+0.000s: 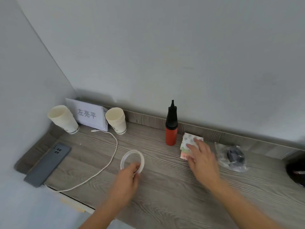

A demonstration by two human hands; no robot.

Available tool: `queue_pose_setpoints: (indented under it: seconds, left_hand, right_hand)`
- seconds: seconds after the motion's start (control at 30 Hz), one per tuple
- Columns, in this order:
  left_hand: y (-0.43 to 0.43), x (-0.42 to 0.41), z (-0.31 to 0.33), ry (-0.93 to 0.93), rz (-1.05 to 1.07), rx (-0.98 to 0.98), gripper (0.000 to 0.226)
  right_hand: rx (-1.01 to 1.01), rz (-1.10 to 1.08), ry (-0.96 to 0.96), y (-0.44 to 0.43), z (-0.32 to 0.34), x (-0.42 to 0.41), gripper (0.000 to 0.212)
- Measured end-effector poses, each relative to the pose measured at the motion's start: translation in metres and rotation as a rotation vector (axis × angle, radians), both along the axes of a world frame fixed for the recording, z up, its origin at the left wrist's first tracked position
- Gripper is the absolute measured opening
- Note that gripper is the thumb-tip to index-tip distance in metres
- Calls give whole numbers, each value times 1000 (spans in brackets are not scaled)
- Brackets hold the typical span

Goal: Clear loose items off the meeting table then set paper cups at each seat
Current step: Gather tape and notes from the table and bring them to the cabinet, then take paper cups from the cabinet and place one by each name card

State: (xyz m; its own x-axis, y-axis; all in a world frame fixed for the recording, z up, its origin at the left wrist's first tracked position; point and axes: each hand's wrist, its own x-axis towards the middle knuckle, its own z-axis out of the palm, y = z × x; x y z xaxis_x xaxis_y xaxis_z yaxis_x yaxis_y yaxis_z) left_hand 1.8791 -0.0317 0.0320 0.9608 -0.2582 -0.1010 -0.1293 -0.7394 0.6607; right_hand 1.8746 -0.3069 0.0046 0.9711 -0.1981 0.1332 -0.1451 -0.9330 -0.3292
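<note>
My left hand (127, 176) pinches the near edge of a clear tape roll (130, 155), which stands tilted up off the wood-grain table (165, 187). My right hand (202, 160) lies with fingers spread on a small stack of patterned packets (188, 140), thumb at the stack's near edge. Two stacks of white paper cups stand at the back left: one (63, 119) by the corner, one (116, 120) right of a white name card (89, 114).
A red and black bottle-shaped pump (171, 128) stands just left of the packets. A grey phone (47, 164) lies at the left edge, a white cable (109, 156) curving past it. A clear bag with a dark item (232, 157) and a dark object (297, 171) sit to the right.
</note>
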Motion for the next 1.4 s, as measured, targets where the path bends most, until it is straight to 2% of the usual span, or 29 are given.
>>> queue_pose_setpoints:
  seconds: [0.2,0.3,0.43,0.53,0.7,0.8,0.9,1.07,1.23,1.33,1.4]
  left_hand:
    - [-55,73,-27,-164,-109,189,25]
    - [-73,100,-31,-244,-178,405,31]
    - [-86,119,-27,-247,-217,545,34]
    - [-84,123,-29,-265,-224,514,35]
    - [-59,109,-20,-339,-158,308,39]
    - [-18,96,-19,-350,-112,210,33]
    - [36,87,-24,-319,-67,192,42]
    - [124,88,-37,-284,-26,288,50]
    - [182,93,-53,-247,-125,471,63]
    - [193,97,-61,-266,-185,449,56]
    - [193,99,-63,-280,-205,436,57]
  right_hand:
    - [-4,95,-46,-7,-29,-5,38]
    - [27,104,-34,-10,-32,-4,41]
    - [38,112,-33,-12,-34,-3,42]
    - [54,111,-52,-12,-33,-4,41]
    - [-22,75,-5,-6,-17,-9,46]
    - [-65,87,-118,18,-3,-16,43]
    - [1,193,-210,61,7,-8,39]
    - [153,217,-126,140,28,53,49]
    - [326,110,-26,206,48,130,81]
    - [377,16,-1,235,48,166,94]
    - [411,-32,2,247,44,181,94]
